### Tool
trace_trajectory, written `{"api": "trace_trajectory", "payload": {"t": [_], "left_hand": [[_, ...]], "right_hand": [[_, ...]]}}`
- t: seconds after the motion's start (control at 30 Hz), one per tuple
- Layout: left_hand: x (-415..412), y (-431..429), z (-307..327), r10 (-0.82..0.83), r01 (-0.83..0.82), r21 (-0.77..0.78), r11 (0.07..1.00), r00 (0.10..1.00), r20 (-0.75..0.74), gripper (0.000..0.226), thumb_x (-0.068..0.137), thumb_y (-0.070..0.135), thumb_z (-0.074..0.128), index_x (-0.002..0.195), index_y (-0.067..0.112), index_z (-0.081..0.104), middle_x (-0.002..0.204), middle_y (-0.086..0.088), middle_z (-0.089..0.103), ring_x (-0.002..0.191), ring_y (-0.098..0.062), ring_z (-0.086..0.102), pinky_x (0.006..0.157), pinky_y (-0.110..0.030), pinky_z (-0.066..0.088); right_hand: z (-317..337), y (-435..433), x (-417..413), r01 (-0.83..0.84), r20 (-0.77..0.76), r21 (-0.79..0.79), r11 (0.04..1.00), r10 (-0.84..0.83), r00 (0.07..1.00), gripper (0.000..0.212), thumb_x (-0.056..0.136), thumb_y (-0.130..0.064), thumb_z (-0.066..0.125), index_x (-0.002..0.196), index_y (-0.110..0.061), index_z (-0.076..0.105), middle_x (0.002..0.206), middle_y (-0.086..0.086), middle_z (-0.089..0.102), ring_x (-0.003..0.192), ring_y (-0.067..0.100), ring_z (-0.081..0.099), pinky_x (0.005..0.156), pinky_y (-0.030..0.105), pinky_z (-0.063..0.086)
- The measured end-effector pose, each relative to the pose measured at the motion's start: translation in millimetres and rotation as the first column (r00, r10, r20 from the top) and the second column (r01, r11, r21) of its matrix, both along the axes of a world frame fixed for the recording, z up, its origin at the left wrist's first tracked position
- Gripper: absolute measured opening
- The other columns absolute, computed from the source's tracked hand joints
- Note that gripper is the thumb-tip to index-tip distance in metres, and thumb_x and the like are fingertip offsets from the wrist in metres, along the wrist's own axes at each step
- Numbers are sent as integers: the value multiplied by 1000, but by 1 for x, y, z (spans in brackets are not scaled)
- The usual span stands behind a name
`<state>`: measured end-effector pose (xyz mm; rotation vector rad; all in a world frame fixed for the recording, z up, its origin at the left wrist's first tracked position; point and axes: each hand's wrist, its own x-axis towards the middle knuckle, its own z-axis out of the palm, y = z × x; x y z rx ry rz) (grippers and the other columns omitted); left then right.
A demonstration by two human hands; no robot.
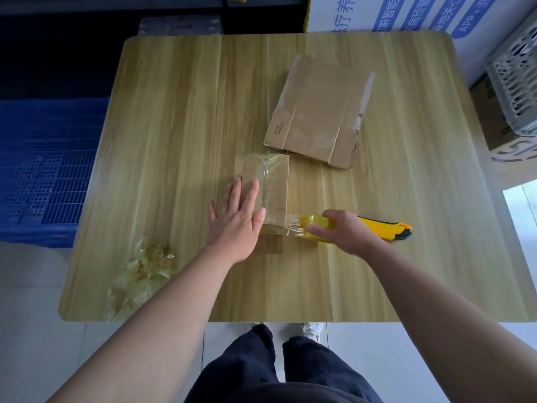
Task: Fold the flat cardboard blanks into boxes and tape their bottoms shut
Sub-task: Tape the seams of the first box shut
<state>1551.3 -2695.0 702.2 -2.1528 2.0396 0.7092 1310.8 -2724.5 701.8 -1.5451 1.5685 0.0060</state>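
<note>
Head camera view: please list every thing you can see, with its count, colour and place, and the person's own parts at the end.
table: one, light wood, fills the middle
folded box: one, brown, table centre, tape along its top
flat blanks: a stack, brown, behind the box to the right
tape roll: one, yellowish clear, right of the box
knife: one, yellow and black, behind the right hand
tape scraps: a pile, yellowish, near left corner
crate: blue, left of table
basket: white, far right
left hand: flat on the box
right hand: gripping the tape roll
</note>
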Motion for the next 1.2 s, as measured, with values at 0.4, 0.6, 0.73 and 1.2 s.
{"api": "trace_trajectory", "payload": {"t": [0.4, 0.6, 0.73, 1.2], "left_hand": [[-25, -15, 23, 74, -64, -69, 996, 984, 161, 92, 81, 82, 24, 152, 27, 1, 161, -12, 7, 146, -30, 14, 115, -56, 7], [-28, -22, 18, 80, -79, -14, 997, 992, 101, 95, 81, 68, 45, 150, 24, -5, 159, -20, -4, 141, -37, 23, 114, -49, 16], [-14, -31, 21, -7, 6, 27, 1000, 999, 45, 97, 85, 57, 51, 152, 23, -10, 158, -20, -14, 145, -41, 9, 118, -45, 10], [-36, 61, 7, 597, -707, -177, 685, 683, -421, 61, 81, 49, 63, 118, 7, 36, 122, -10, 33, 98, -28, 45, 78, -42, 47]], "right_hand": [[3, 6, 10, -85, 80, 34, 996, 82, 993, 23, 99, -28, 42, 80, -15, 47, 75, 4, 49, 69, 20, 46, 59, 34, 34], [5, 6, 12, -54, 125, 43, 998, 49, 991, 23, 97, -32, 50, 75, -24, 48, 72, -2, 49, 69, 17, 47, 58, 30, 35], [6, 4, 21, -34, 180, 46, 998, 25, 983, 25, 94, -38, 57, 74, -24, 51, 72, -3, 50, 68, 15, 47, 60, 30, 36], [12, 24, 47, -11, 272, 74, 997, -10, 962, 29, 100, -25, 46, 90, 1, 56, 70, -2, 43, 67, 13, 39, 59, 28, 31]]}}
